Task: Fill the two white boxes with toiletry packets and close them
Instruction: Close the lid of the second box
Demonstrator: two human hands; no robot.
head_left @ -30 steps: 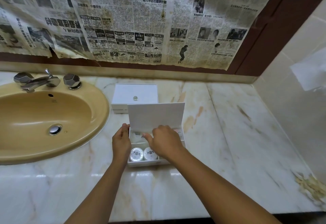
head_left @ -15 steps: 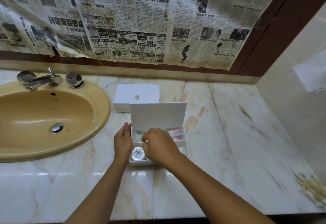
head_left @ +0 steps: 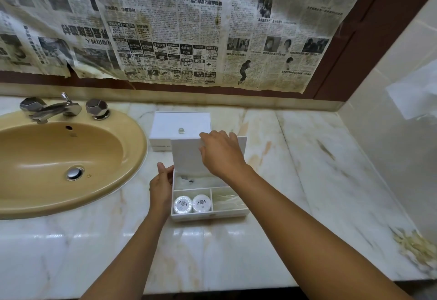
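The open box (head_left: 209, 213) sits on the marble bench (head_left: 295, 181) near its middle, just right of the sink (head_left: 59, 165). Its lid (head_left: 185, 155) stands upright at the back. The right hand (head_left: 221, 155) grips the lid's top edge, fingers (head_left: 222, 134) curled over it. The left hand (head_left: 162, 187) rests against the box's left wall, fingers fairly straight, thumb by the lid's hinge corner. Two round white packets (head_left: 192, 203) lie side by side in the front left compartment; clear wrapped packets fill the front right and back compartments. The second box (head_left: 181, 126), closed, stands just behind, toward the bench's back edge, beside the tap (head_left: 56, 109).
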